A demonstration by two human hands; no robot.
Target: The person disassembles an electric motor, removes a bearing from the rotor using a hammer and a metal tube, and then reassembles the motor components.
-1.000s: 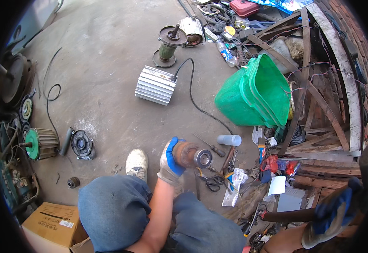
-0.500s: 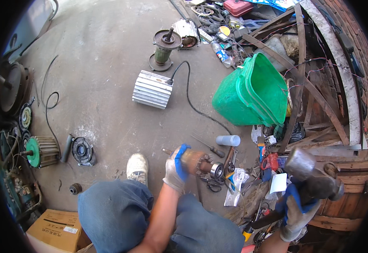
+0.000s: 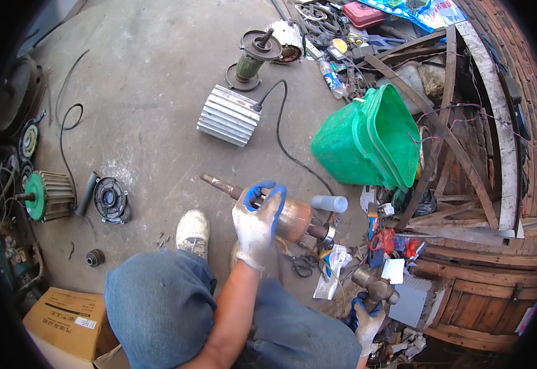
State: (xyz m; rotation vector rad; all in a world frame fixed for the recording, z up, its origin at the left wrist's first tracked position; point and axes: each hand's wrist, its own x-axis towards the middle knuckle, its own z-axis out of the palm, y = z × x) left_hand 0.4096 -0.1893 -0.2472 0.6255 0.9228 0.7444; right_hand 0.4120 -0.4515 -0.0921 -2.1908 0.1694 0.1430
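My left hand (image 3: 257, 224), in a white and blue work glove, has its fingers curled around one end of a motor rotor (image 3: 298, 220). The rotor has a copper-brown body and is held tilted in front of my knees. Its long rusty shaft (image 3: 220, 184) points up and left. At the other end sits a shiny ball bearing (image 3: 328, 235). Low on the right, my gloved right hand (image 3: 368, 325) is closed on a hammer just under its worn steel head (image 3: 374, 286). Most of the handle is hidden.
Near the rotor lie a clear plastic cylinder (image 3: 330, 203), scissors (image 3: 305, 265) and scattered tools. A green bucket (image 3: 342, 144) stands beyond. Farther off are a finned motor housing (image 3: 229, 117) with a cable and another rotor (image 3: 248, 64). A cardboard box (image 3: 65, 320) sits lower left.
My right hand has lowered the hammer, moving it down and left toward the tools. My left hand has shifted its hold, and the rotor now tilts more, its long shaft end up and left.
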